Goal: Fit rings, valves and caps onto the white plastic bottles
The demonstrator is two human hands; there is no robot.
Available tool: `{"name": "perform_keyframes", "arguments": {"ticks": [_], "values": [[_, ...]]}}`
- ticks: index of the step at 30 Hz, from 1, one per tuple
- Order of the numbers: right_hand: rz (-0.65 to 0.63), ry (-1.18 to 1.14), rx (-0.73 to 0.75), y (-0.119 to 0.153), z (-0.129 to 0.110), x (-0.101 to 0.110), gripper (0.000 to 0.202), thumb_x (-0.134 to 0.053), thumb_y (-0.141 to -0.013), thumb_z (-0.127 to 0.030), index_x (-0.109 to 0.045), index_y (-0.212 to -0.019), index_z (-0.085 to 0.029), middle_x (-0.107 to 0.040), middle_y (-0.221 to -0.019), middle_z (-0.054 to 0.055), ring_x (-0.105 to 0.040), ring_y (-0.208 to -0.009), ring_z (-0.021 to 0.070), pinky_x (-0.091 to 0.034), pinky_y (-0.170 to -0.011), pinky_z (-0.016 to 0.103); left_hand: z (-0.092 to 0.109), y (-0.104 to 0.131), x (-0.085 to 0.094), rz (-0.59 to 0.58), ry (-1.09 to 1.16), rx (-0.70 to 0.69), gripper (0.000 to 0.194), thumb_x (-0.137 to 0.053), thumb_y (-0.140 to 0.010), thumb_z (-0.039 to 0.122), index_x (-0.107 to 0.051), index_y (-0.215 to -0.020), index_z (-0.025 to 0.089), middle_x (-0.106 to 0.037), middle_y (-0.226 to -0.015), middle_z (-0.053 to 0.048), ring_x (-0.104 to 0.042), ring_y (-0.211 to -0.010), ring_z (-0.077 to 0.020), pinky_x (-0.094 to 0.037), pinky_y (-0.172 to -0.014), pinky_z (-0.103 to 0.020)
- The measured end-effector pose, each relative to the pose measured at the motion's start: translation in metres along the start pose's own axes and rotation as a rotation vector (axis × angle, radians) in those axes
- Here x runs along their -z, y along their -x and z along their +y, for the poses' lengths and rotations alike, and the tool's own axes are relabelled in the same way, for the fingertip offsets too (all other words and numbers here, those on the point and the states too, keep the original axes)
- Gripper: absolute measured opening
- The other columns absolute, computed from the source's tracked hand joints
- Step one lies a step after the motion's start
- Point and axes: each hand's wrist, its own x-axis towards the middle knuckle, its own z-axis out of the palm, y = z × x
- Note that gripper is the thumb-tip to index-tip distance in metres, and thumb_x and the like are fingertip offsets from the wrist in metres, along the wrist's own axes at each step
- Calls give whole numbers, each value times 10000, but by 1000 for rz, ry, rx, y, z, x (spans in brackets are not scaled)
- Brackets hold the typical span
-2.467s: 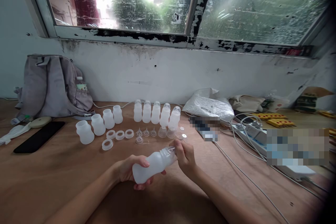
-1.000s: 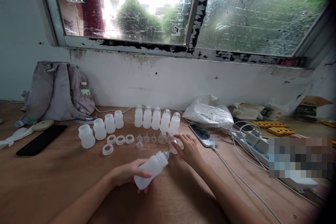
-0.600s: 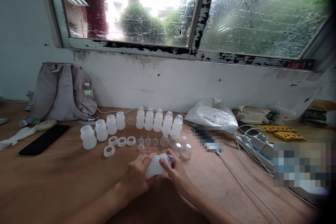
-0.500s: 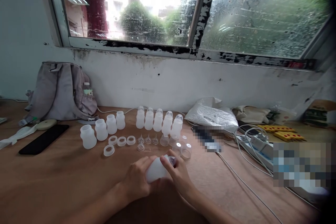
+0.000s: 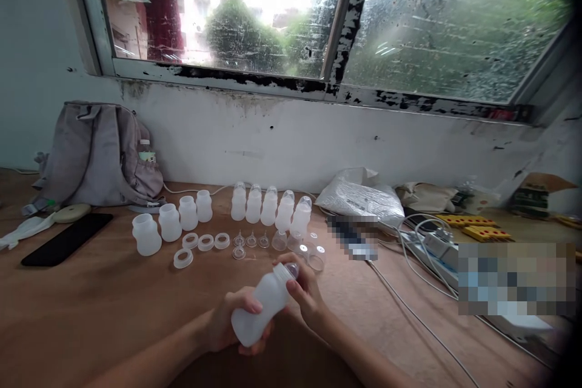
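A white translucent baby bottle [image 5: 260, 314] is tilted in front of me, its top leaning up to the right. My left hand [image 5: 224, 318] wraps round the lower body, thumb on the near side. At the collar and clear tip, the fingers of my right hand [image 5: 308, 297] are closed. Beyond my hands lie several collar rings [image 5: 206, 243], clear silicone nipples [image 5: 251, 240] and clear dome caps [image 5: 316, 258]. Open bottle bodies [image 5: 170, 224] stand at the left. Bottles with clear tops [image 5: 269, 209] stand in a row at the back.
A grey backpack [image 5: 97, 157] leans on the wall at the left, near a black phone-like slab [image 5: 68, 239]. To the right are a silvery padded bag [image 5: 364, 197], a power strip [image 5: 504, 318] with white cables, and yellow blocks [image 5: 486, 233]. The wooden table [image 5: 113, 303] runs beneath everything.
The bottle has come into fuller view, turned more upright with its base lower left. My left hand has shifted lower on its body; my right hand stays at the top. The camera view has shifted slightly.
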Motion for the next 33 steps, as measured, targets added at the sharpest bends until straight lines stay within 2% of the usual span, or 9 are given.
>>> {"name": "perform_keyframes", "arguments": {"ticks": [3, 6, 10, 14, 22, 27, 30, 33], "values": [[24, -82, -123, -7, 8, 2, 304, -493, -767, -467, -492, -873, -182, -414, -637, -30, -385, -495, 78, -297, -423, 200, 9, 2, 11, 52, 115, -51, 541, -464, -635, 381, -503, -1075, 68, -520, -594, -14, -467, -379, -86, -199, -301, -180], [99, -212, -247, -10, 15, 0, 262, -457, -806, -435, -488, -879, -186, -363, -611, -54, -321, -429, 48, -256, -384, 182, 17, 2, 22, 126, 127, -57, 566, -473, -658, 403, -474, -1124, 82, -507, -608, -4, -458, -403, -78, -182, -336, -182], [198, -301, -244, -10, 14, -1, 240, -451, -820, -423, -482, -848, -186, -381, -585, -59, -329, -408, 41, -262, -381, 178, 19, 1, 27, 167, 22, 57, 552, -473, -688, 396, -462, -1147, 88, -517, -645, -18, -489, -429, -96, -160, -337, -181], [295, -279, -235, -11, 12, 3, 231, -502, -801, -404, -445, -743, -187, -347, -480, -81, -310, -376, 44, -242, -360, 173, 16, 0, 21, 149, -68, 67, 479, -450, -719, 357, -498, -1106, 77, -530, -650, -32, -517, -450, -107, -222, -323, -179], [254, -287, -247, -14, 13, 7, 257, -573, -752, -385, -469, -671, -164, -363, -466, -76, -315, -384, 38, -243, -361, 171, 18, 1, 17, 121, -145, 84, 405, -440, -737, 300, -528, -1062, 75, -541, -658, -43, -530, -455, -108, -281, -320, -170], [264, -368, -282, -15, 14, 10, 244, -595, -722, -384, -530, -811, -167, -378, -491, -73, -338, -397, 48, -261, -372, 179, 20, 3, 19, 153, -152, 114, 438, -422, -776, 406, -522, -1052, 82, -545, -677, -47, -537, -473, -115, -301, -346, -178], [341, -361, -272, -17, 14, 15, 246, -600, -711, -374, -529, -837, -174, -390, -496, -70, -356, -400, 59, -276, -381, 189, 18, 1, 18, 185, -175, 25, 427, -413, -785, 440, -509, -1027, 102, -565, -754, -63, -561, -569, -139, -368, -427, -204], [388, -302, -263, -17, 15, 19, 242, -597, -708, -376, -528, -824, -175, -418, -515, -60, -373, -405, 65, -292, -389, 198, 17, -4, 17, 288, -349, -237, 341, -530, -727, 338, -503, -990, 122, -574, -880, -66, -553, -794, -167, -427, -647, -244]]}}
